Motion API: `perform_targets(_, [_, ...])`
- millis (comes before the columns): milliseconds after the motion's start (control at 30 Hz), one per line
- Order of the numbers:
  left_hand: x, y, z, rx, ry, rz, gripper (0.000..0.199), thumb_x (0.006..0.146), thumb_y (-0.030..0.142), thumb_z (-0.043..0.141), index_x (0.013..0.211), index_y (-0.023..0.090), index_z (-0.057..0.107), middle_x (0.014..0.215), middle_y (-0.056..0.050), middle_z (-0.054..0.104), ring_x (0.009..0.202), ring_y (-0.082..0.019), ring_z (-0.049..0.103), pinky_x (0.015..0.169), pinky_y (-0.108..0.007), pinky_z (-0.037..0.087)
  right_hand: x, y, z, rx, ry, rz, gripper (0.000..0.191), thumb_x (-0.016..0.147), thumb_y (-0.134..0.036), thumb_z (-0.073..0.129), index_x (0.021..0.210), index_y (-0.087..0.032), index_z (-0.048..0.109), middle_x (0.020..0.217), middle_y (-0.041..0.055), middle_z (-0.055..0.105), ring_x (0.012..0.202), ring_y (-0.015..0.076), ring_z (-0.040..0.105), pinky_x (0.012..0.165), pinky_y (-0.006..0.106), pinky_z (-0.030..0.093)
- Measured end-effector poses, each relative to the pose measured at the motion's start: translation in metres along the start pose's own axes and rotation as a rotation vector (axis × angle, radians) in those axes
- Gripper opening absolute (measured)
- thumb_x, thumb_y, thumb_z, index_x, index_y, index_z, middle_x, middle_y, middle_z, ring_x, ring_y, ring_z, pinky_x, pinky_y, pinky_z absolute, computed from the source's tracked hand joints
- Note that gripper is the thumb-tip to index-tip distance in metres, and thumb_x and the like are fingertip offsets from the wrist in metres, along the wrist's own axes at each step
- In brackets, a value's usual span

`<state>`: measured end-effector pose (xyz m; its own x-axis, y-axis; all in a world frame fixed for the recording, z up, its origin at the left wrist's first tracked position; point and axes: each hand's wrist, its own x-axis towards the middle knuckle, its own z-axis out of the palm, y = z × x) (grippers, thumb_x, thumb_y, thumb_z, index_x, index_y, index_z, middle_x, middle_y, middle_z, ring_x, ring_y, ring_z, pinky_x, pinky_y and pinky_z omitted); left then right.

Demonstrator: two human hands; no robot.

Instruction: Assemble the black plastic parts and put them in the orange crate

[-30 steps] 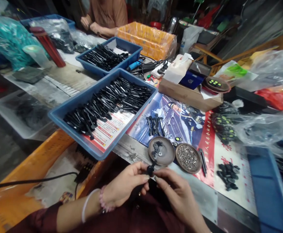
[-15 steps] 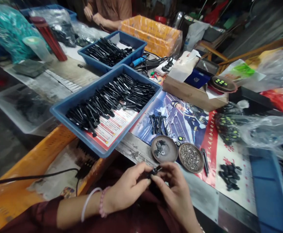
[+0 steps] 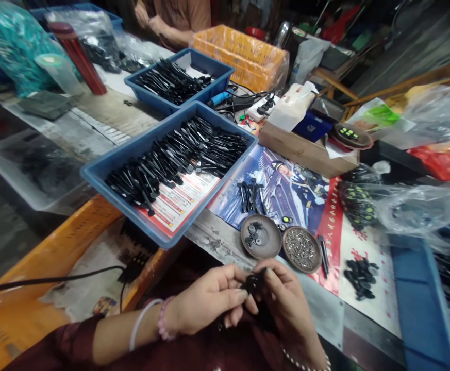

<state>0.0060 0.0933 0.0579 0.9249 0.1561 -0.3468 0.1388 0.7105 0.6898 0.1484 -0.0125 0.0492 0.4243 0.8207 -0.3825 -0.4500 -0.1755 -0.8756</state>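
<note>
Above my lap, my left hand [image 3: 209,294] pinches a small black plastic part [image 3: 252,282]; its exact kind is partly hidden by the fingers. My right hand [image 3: 288,296] grips the same part from the other side, thumb and fingertips pressed together. Just beyond the hands stand a brown dish [image 3: 268,248] with a few grey-black round pieces and another dish [image 3: 318,257] full of small metal screws or pins. Several black stick-shaped parts [image 3: 252,195] lie on the poster, and one more [image 3: 323,255] rests right of the screw dish.
A blue tray [image 3: 132,226] of black stick-shaped parts sits ahead, with a second blue tray [image 3: 225,77] behind. Black round pieces [image 3: 361,278] are heaped at right, beside a blue bin [image 3: 418,304]. An orange crate [image 3: 93,216] stands low left. Another person's hands [image 3: 151,20] show at the back.
My right hand has turned and lifted slightly, and the black part has been tilted between the fingers. My left fingers have shifted round it.
</note>
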Motion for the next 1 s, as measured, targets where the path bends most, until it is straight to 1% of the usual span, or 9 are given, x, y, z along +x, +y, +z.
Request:
perform_targets(100, [0.002,-0.003,-0.001,-0.014,-0.036,-0.055,0.033,0.090,0.047,0.058,0.095,0.015,0.052,0.072,-0.004,0.068,0.040,-0.004,0.046,0.036,-0.014,0.033,-0.001,0.003,0.002,0.002,-0.005,-0.006,0.033,0.077,-0.047,0.076,0.076,-0.016,0.066,0.056,-0.0014,0.055,0.049,0.0087,0.045,0.045,0.019,0.033])
perform_targets(167, [0.002,-0.003,-0.001,0.012,-0.042,-0.074,0.031,0.092,0.046,0.055,0.095,0.016,0.052,0.064,-0.001,0.066,0.035,-0.003,0.041,0.032,-0.014,0.027,-0.002,0.006,0.008,0.001,-0.006,-0.022,0.031,0.077,-0.045,0.077,0.073,-0.016,0.065,0.058,-0.0018,0.053,0.050,0.0083,0.044,0.046,0.019,0.033])
perform_targets(267, [0.001,-0.004,-0.001,-0.041,-0.041,-0.064,0.027,0.093,0.043,0.055,0.091,0.016,0.053,0.058,0.001,0.064,0.031,-0.002,0.033,0.031,-0.014,0.022,-0.004,0.010,0.017,0.011,0.048,-0.070,0.029,0.081,-0.041,0.074,0.071,-0.017,0.062,0.059,-0.0032,0.050,0.049,0.0076,0.040,0.044,0.018,0.030])
perform_targets(400, [-0.003,-0.005,-0.002,-0.120,-0.081,-0.069,0.027,0.092,0.043,0.056,0.089,0.016,0.053,0.056,0.001,0.064,0.029,-0.003,0.031,0.030,-0.015,0.023,-0.005,0.013,0.022,0.009,0.015,-0.147,0.027,0.083,-0.039,0.071,0.070,-0.018,0.060,0.063,-0.0031,0.050,0.050,0.0081,0.041,0.045,0.019,0.030])
perform_targets(567, [-0.011,-0.003,-0.001,-0.057,0.005,0.015,0.032,0.090,0.045,0.059,0.088,0.013,0.058,0.058,0.000,0.063,0.032,-0.002,0.033,0.031,-0.015,0.021,-0.003,0.010,0.023,-0.106,-0.100,-0.323,0.018,0.089,-0.034,0.064,0.077,-0.020,0.064,0.065,-0.0021,0.053,0.058,0.0114,0.046,0.054,0.022,0.036])
perform_targets(667, [-0.015,0.001,0.002,0.021,-0.042,0.000,0.034,0.089,0.047,0.060,0.090,0.013,0.059,0.056,0.002,0.060,0.034,-0.002,0.034,0.033,-0.015,0.024,-0.005,0.005,0.025,-0.157,-0.120,-0.431,0.019,0.090,-0.034,0.062,0.076,-0.021,0.063,0.064,-0.0013,0.052,0.062,0.0137,0.046,0.058,0.025,0.038])
perform_targets(733, [-0.017,0.003,0.004,0.061,-0.043,-0.006,0.034,0.089,0.048,0.061,0.089,0.013,0.059,0.055,0.003,0.058,0.035,-0.002,0.034,0.035,-0.015,0.024,-0.007,0.002,0.028,-0.183,-0.117,-0.453,0.019,0.090,-0.034,0.061,0.076,-0.021,0.063,0.064,-0.0008,0.052,0.063,0.0146,0.046,0.059,0.026,0.038])
perform_targets(833, [-0.020,0.005,0.008,0.045,0.019,0.058,0.039,0.089,0.052,0.059,0.087,0.013,0.059,0.057,0.001,0.059,0.037,-0.002,0.034,0.035,-0.015,0.024,-0.010,-0.002,0.030,-0.247,-0.103,-0.476,0.015,0.091,-0.029,0.060,0.078,-0.021,0.064,0.064,-0.0003,0.053,0.060,0.0147,0.047,0.058,0.027,0.038])
perform_targets(1000, [-0.019,0.008,0.009,0.131,-0.052,-0.010,0.034,0.091,0.049,0.057,0.090,0.015,0.057,0.056,0.003,0.056,0.036,-0.002,0.034,0.035,-0.015,0.024,-0.011,-0.002,0.029,-0.198,-0.075,-0.470,0.021,0.090,-0.033,0.062,0.072,-0.021,0.060,0.062,-0.0011,0.049,0.061,0.0150,0.045,0.058,0.027,0.037])
